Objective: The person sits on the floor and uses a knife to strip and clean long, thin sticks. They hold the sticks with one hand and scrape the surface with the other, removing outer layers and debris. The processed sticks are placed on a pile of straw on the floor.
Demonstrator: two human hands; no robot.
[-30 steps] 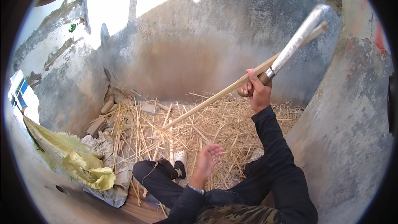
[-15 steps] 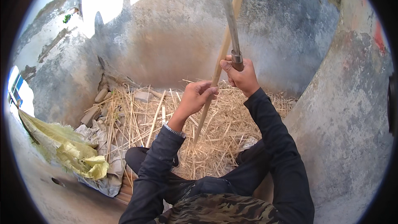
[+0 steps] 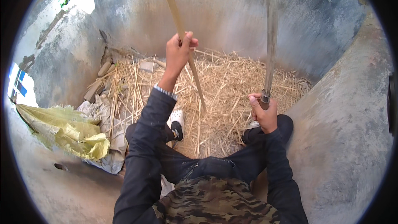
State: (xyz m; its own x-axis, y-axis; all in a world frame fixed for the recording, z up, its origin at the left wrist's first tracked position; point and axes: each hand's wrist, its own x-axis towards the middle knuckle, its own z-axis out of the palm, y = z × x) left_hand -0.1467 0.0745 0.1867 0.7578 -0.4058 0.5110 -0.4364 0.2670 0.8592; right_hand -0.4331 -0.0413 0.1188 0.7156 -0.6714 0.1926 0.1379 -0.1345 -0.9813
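My left hand (image 3: 178,56) is closed around a long, slightly bowed bamboo strip (image 3: 171,2). The strip slants from the upper edge of the view down to the right, its lower end over the shavings. My right hand (image 3: 267,114) grips a long-bladed knife (image 3: 271,37) by its short handle, below a metal collar. Its blade stands nearly upright, well to the right of the strip and apart from it. Fingers of both hands partly hide what they hold.
Loose shavings (image 3: 224,87) cover the floor between my legs. Thin strips (image 3: 121,95) lie at the left near a few stones. A torn yellow-green sack (image 3: 66,130) hangs over the left side. Rough walls (image 3: 340,128) stand close around, and a white clog (image 3: 177,117) is on one foot.
The knife has moved right and down, away from the strip. My left hand has moved up and left, higher along the strip, which now leans the other way. The view has tipped downward.
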